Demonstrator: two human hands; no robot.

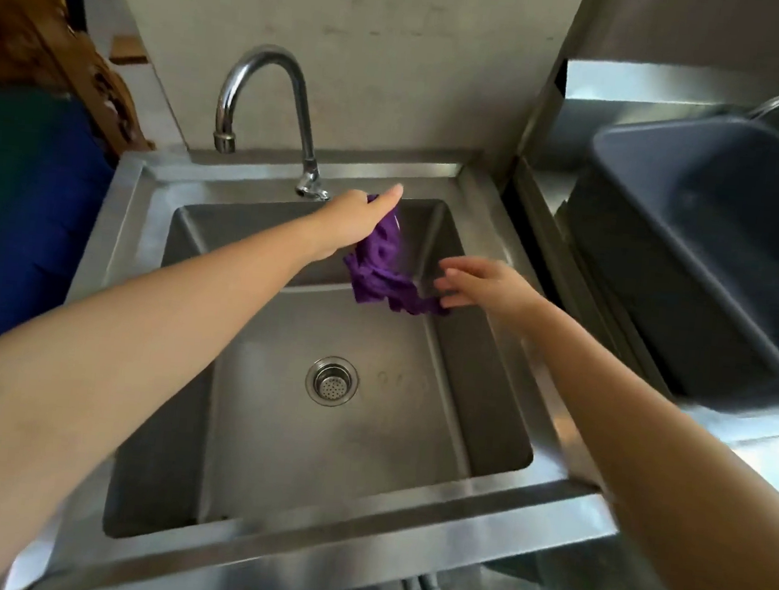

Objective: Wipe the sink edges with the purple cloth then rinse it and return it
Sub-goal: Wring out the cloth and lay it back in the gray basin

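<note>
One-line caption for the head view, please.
Left hand holds a crumpled purple cloth over the stainless steel sink; open right hand reaches toward it.

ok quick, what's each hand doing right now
Left hand: closed on the purple cloth, held over the sink.
Right hand: open, fingers spread, at the cloth's hanging end.

You've got brushed stainless steel all round the sink (pixel 337 523), dull sheen, smooth. The tap (pixel 274 93) is polished chrome, glossy. Your purple cloth (pixel 383 270) looks soft, matt and crumpled. That grey tub (pixel 697 239) is smooth matt plastic.
</note>
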